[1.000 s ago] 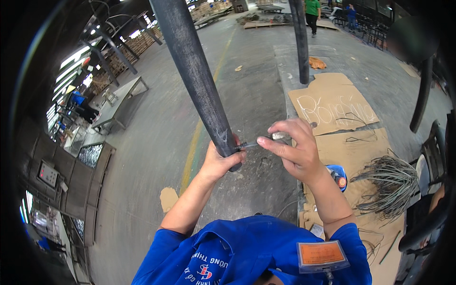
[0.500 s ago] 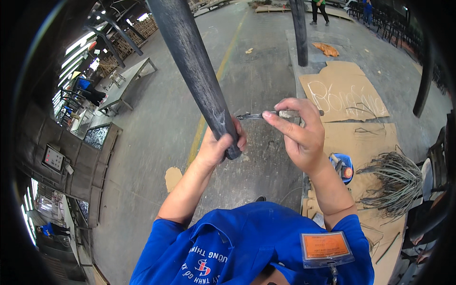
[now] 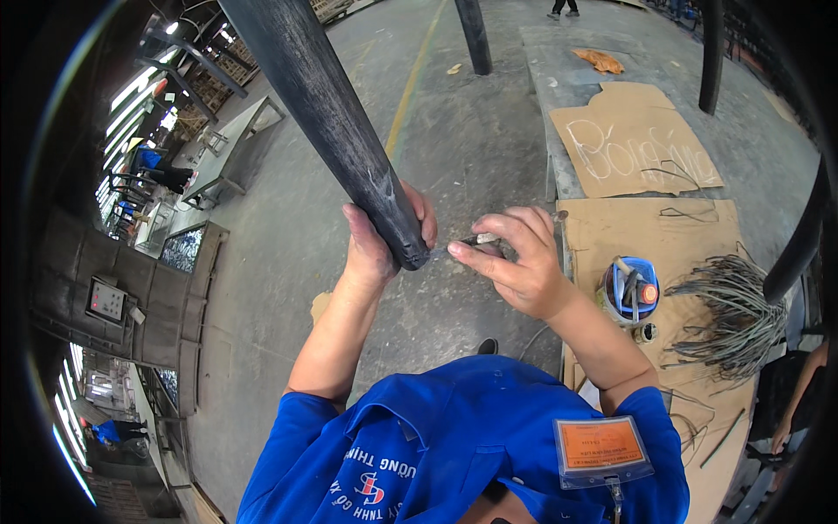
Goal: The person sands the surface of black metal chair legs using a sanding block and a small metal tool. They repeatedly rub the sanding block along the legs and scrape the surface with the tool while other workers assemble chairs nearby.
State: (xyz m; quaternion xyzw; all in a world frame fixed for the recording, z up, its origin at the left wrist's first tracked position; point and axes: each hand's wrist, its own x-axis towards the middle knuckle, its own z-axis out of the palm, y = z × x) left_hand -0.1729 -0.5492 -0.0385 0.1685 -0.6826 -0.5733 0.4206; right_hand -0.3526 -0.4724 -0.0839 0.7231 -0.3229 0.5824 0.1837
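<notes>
A long dark wooden pole (image 3: 336,131), like a furniture leg, slants down from the upper left. My left hand (image 3: 370,249) is wrapped around it close to its lower end, where worn grey marks show. Just right of that end, my right hand (image 3: 528,266) pinches a thin hand tool (image 3: 486,238) with a pale patch on its handle. Seen nearly end-on and partly covered by fingers, the tool's exact kind cannot be made out. A small gap separates the right fingertips from the pole.
Cardboard sheets (image 3: 611,227) cover the right side, bearing a blue-rimmed container (image 3: 642,271) of tools, a small open jar (image 3: 646,333) and a bundle of thin dark strips (image 3: 729,310). Other dark poles (image 3: 472,35) rise beyond. A co-worker's arm (image 3: 799,397) shows at right.
The pole has tilted and its lower end has moved slightly up and left. My right hand has come left and lower, and the tool, earlier seen side-on, has turned away from the pole.
</notes>
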